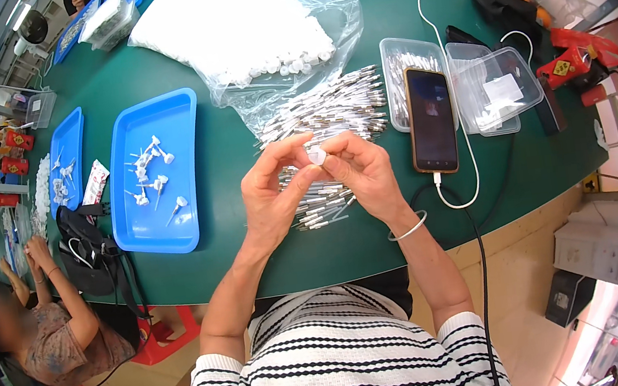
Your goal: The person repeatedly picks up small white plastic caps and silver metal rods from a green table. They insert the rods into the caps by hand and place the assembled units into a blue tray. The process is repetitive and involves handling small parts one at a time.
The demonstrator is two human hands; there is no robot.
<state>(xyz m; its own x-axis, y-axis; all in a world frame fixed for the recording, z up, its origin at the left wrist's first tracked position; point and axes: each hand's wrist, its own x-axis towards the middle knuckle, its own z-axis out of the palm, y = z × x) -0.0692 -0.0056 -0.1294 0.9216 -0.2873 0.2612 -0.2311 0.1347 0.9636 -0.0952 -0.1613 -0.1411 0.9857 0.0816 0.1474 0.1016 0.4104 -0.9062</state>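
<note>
Between the fingertips of my left hand (277,185) and my right hand (360,171) is a small white plastic cap (317,155). Both hands pinch it, thumbs and forefingers closed together. Under and beyond them spreads a heap of thin white tubes with metal-coloured ends (337,105), partly hidden by my hands. Past the heap, a clear plastic bag (338,23) lies open, full of white caps (227,25). To the left, a blue tray (159,231) holds several assembled pieces (160,183), each a white cap with a thin stem.
A phone (431,120) plugged into a white cable lies across a clear box of tubes (396,55) on the right. Clear lids (505,92) are beside it. A second blue tray (70,133), a black bag (88,251) and a seated co-worker (47,325) are at the left.
</note>
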